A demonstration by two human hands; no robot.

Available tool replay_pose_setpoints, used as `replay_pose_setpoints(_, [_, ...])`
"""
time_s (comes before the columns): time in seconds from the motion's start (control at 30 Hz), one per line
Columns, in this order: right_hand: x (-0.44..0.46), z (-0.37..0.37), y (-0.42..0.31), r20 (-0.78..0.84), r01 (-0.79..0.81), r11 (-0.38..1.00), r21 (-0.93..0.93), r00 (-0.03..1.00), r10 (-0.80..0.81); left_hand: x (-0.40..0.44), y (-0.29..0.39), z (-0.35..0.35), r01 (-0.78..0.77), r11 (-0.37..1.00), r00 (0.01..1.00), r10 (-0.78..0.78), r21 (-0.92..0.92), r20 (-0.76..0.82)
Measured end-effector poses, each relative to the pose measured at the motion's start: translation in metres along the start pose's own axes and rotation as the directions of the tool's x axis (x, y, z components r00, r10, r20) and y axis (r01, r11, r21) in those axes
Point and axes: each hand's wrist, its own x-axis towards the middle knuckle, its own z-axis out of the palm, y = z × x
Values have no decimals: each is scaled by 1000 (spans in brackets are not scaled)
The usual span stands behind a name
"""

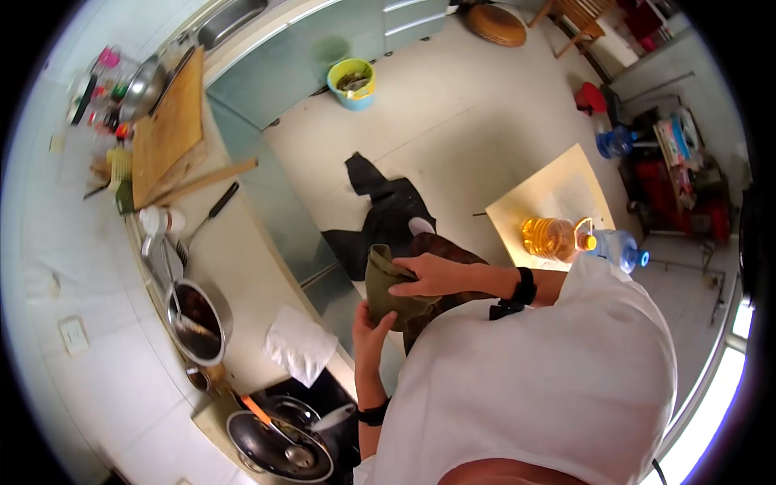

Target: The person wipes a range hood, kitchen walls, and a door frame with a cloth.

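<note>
We saw an olive-green cloth (378, 293), matte and softly creased, folded into a tapering, cone-like shape and held in front of the white shirt, between the kitchen counter (242, 263) and the body. The left hand (373, 327) gripped its lower edge, the thumb laid on the near face; the rest of those fingers were mostly hidden behind, so we could not tell how they curled. The right hand (427, 275) pressed the cloth from the other side, its fingers bent over the upper part. One black band (525, 284) circled the right wrist and another (373, 414) the left.

Beyond the hands, we saw one black, crumpled fabric piece (396, 210) over the smooth pale floor (453, 137). Two clear plastic bottles stood on the flat yellowish tabletop (558, 182): one oil bottle (546, 238), golden inside, and one bluish bottle (618, 249). We counted one round yellow-and-blue bucket (356, 102) by the cabinets.

On the counter lay one wrinkled white sheet (301, 343) and one wooden chopping board (178, 133), near one round metal pot (224, 311). One metal ladle (300, 457) rested in a dark, shallow wok (260, 446).
</note>
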Motion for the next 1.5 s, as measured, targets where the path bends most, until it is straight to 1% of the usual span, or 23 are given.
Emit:
replay_pose_setpoints(0.17, [16,-69,52,-235,62,997,55,971,-47,71,38,54,23,993,999,-27,116,37])
replay_pose_setpoints(0.23, [29,-117,73,-245,-163,982,-91,960,137,107,57,80,-56,974,998,51,220,31])
replay_pose_setpoints(0.27, [35,-141,86,-263,-177,982,-68,953,154,128,65,97,-61,971,998,59,229,12])
replay_pose_setpoints(0.37, [38,-214,104,-491,10,999,-31,871,-24,192,99,155,-38,917,998,19,397,53])
replay_pose_setpoints(0.5, [26,-299,111,-364,92,977,190,931,-17,277,127,234,-96,838,983,-7,538,185])
replay_pose_setpoints(0.57, [14,-329,113,-376,95,984,152,926,-31,313,132,272,-156,820,962,0,551,273])
replay_pose_setpoints(0.67, [-5,-373,123,-450,61,972,228,892,50,360,141,337,-289,741,911,19,606,411])
replay_pose_setpoints(0.8, [-37,-432,148,-608,151,923,355,787,104,408,165,431,-419,668,765,-104,615,635])
replay_pose_setpoints(0.83, [-33,-444,171,-626,150,926,346,773,109,415,177,459,-268,704,721,-306,658,622])
replay_pose_setpoints(0.9, [-59,-485,172,-593,9,926,376,770,233,446,169,498,-440,657,641,-248,612,727])
replay_pose_setpoints(0.93, [-62,-500,186,-621,-9,935,354,745,243,462,169,521,-650,551,542,-146,523,827])
replay_pose_setpoints(0.97, [-67,-515,198,-631,-3,937,349,739,237,472,177,549,-660,545,535,-144,517,833])
replay_pose_setpoints(1.03, [-75,-554,218,-657,183,853,489,720,222,493,196,607,-741,503,421,-166,444,892])
replay_pose_setpoints(1.07, [-82,-575,219,-691,255,802,540,678,250,514,198,632,-821,456,321,-128,343,938])
replay_pose_setpoints(1.1, [-85,-599,229,-699,261,809,527,674,238,538,199,657,-948,279,135,-89,154,987])
replay_pose_setpoints(1.17, [-100,-642,246,-636,376,539,754,621,457,572,200,704,-813,461,197,-357,356,913])
replay_pose_setpoints(1.2, [-112,-662,247,-680,485,479,732,553,481,583,193,728,-802,478,207,-340,358,917])
replay_pose_setpoints(1.23, [-123,-684,255,-676,472,486,736,557,483,597,188,757,-748,510,165,-478,425,863])
replay_pose_setpoints(1.3, [-137,-716,267,-747,757,219,616,471,470,617,186,815,-704,482,129,-637,522,760])
replay_pose_setpoints(1.33, [-144,-729,273,-734,794,110,598,488,473,619,189,843,-698,466,133,-661,543,738])
replay_pose_setpoints(1.37, [-153,-747,272,-715,776,94,624,518,469,623,190,873,-698,454,132,-679,554,722])
replay_pose_setpoints(1.43, [-174,-780,272,-698,798,248,549,275,661,643,171,917,-785,376,164,-641,493,750])
replay_pose_setpoints(1.5, [-190,-812,295,-722,811,304,500,196,664,650,165,967,-790,395,144,-623,469,769])
